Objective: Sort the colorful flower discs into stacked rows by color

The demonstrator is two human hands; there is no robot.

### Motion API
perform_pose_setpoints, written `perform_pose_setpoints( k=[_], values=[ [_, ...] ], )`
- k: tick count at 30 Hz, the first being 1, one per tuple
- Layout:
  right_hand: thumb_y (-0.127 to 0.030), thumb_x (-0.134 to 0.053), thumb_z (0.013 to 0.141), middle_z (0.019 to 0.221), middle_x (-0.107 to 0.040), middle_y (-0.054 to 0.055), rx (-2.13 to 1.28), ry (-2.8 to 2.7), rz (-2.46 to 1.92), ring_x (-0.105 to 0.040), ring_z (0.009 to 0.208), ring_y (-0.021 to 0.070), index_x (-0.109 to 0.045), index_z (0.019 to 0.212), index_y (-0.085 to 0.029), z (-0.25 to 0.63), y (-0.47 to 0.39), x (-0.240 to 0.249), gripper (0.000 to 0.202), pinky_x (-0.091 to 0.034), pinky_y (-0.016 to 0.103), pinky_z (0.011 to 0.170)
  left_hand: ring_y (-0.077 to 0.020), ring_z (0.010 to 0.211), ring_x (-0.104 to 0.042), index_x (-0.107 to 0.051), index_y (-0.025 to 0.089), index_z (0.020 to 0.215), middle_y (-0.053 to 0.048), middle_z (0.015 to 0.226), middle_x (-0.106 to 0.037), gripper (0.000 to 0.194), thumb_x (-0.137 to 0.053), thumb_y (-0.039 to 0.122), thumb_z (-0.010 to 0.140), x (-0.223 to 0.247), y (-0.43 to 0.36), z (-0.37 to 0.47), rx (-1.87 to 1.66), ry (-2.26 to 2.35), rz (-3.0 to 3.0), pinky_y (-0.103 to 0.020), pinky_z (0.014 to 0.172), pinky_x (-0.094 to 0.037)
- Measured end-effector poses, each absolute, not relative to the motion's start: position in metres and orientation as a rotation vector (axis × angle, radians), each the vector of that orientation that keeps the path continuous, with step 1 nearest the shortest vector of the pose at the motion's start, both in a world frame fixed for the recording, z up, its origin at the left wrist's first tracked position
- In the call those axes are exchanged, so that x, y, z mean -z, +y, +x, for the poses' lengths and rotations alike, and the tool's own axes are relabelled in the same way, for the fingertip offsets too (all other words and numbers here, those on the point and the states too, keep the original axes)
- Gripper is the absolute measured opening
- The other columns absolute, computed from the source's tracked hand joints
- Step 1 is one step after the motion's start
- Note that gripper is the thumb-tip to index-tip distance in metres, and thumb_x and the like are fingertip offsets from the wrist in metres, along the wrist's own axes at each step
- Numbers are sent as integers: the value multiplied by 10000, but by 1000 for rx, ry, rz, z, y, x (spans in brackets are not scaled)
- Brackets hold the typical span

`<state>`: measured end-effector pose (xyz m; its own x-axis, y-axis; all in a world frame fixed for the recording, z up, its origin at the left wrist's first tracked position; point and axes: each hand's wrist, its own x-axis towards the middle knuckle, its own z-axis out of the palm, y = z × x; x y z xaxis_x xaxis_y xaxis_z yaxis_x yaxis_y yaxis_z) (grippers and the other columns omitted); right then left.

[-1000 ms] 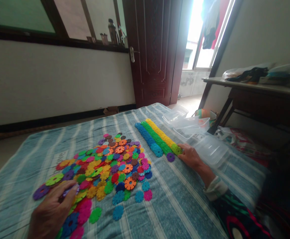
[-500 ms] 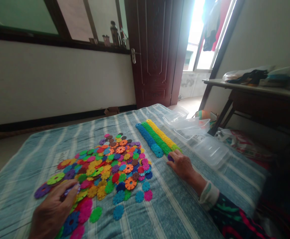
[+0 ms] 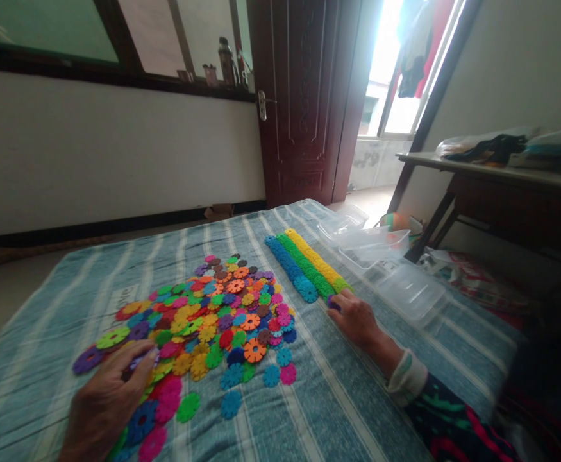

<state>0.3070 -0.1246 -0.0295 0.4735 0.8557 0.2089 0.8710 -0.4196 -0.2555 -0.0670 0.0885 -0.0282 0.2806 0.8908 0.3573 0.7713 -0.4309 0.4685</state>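
Right hand [image 3: 356,316] on purple disc [image 3: 331,304] — green row [image 3: 306,265] beside.

Right sleeve [image 3: 446,414]: dark, green-pink pattern, pale striped cuff.

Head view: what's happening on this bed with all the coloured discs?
A person sits at a striped blue bedspread strewn with a loose pile of coloured snowflake discs. The left hand rests on the near edge of that pile, fingers on a purple disc. The right hand is at the near end of three sorted rows, blue, green and yellow, covering a purple disc. Clear plastic containers lie just right of the rows.
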Motion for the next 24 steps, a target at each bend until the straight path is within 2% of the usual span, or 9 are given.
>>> perform_pose_setpoints(
  k=[7, 19, 24],
  values=[
    [-247, -556, 882, 924, -645, 46, 133, -1490, -2372, -615, 840, 164, -660, 865, -200, 308, -125, 33, 115, -411, 240, 710, -262, 1006, -654, -647, 168, 839, -122, 1021, -716, 431, -422, 503, 688, 27, 86, -65, -942, 1506, 2375, -393, 984, -475],
    [-276, -550, 900, 896, -652, 43, 246, -1537, -2351, -610, 777, 152, -659, 859, -201, 309, -123, 39, 138, -380, 231, 651, -229, 945, -677, -663, 211, 817, -46, 952, -736, 361, -487, 509, 715, 34, 87, -67, -1082, 1460, 2368, -390, 942, -512],
    [-266, -529, 904, 862, -646, 43, 374, -1577, -2300, -596, 722, 149, -666, 845, -197, 311, -127, 48, 164, -353, 237, 603, -208, 866, -683, -665, 193, 810, -56, 899, -733, 334, -477, 466, 763, 31, 78, -64, -1127, 1360, 2433, -343, 868, -546]
  ],
)
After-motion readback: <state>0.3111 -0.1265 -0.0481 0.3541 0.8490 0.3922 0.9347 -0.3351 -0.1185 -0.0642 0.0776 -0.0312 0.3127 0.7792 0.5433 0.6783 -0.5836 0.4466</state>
